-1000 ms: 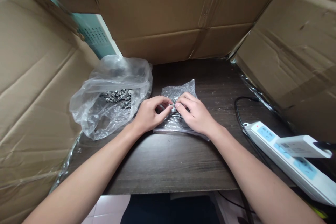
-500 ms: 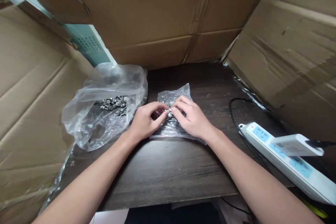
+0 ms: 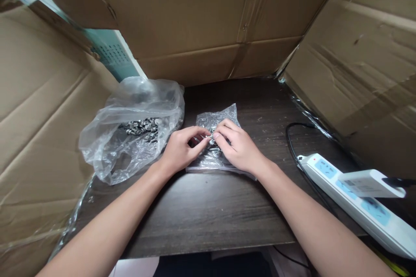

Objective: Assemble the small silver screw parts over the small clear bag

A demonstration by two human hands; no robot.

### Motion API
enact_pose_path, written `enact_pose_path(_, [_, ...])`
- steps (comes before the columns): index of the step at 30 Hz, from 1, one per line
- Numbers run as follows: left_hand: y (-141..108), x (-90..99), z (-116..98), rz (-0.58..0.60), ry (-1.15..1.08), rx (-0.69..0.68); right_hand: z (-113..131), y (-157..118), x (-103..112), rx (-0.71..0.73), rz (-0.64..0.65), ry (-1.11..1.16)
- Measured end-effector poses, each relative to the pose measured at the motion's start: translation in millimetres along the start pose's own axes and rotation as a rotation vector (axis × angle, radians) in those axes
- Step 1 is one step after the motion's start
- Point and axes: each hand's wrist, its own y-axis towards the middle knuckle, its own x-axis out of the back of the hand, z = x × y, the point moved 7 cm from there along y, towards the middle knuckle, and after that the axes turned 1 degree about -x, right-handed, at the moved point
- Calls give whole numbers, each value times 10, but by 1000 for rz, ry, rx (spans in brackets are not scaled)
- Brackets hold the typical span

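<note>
Currently pinching small metal part (image 3: 211, 136) between fingertips of left hand (image 3: 179, 149) and right hand (image 3: 239, 148), with narrow grips. Held just over small clear bag (image 3: 212, 117), near loose metal pieces (image 3: 214, 151). Relative to hands: at nine o'clock, large plastic bag (image 3: 107, 138) containing metal hardware (image 3: 143, 127); at four o'clock, white power strip (image 3: 344, 194); at twelve o'clock, cardboard panel (image 3: 191, 17).

Makeshift workspace: cardboard walls (image 3: 188, 13) around a dark tabletop (image 3: 208, 212).
</note>
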Motion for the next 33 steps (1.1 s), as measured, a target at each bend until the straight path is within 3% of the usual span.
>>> enact_pose_path(33, [-8, -10, 15, -15, -3, -9, 24, -10, 28, 26, -68, -11])
